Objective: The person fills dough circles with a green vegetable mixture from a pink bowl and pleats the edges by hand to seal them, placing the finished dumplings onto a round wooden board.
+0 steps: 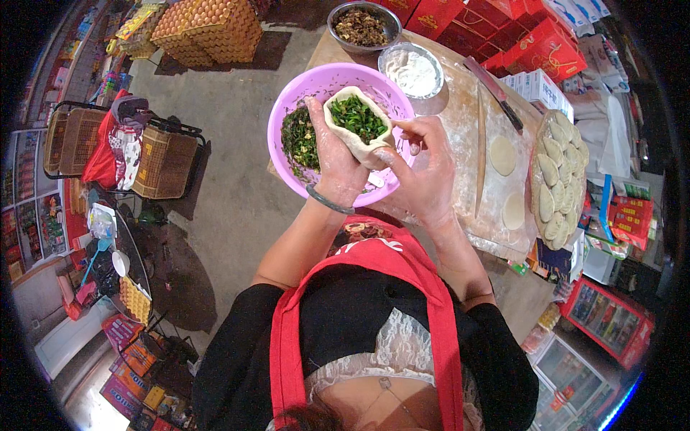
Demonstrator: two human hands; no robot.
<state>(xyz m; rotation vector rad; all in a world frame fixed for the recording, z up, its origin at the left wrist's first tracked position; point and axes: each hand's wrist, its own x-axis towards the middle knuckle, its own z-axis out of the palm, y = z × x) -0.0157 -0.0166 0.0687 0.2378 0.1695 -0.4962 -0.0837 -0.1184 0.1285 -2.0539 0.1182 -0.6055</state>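
My left hand (342,161) cups a dough wrapper (358,141) heaped with chopped green leaves (358,118), above a pink plastic basin (277,156). Thumb and fingertips of my right hand (426,161) touch the wrapper's right edge, pinching it at the lower corner. The wrapper's top is unsealed. Inside the basin lies a dark green chopped filling (301,137). Part of a white utensil handle (375,180) shows beside my left palm; its other end is hidden. Two flat dough rounds (502,155) lie on the floured board (458,124) to the right.
A rolling pin (480,156) and a knife (498,99) lie on the board. Folded dumplings (558,183) cover a round tray at its right. Behind the basin stand a bowl of flour (412,73) and a metal bowl of brown filling (360,27). Red boxes (544,48) are stacked beyond.
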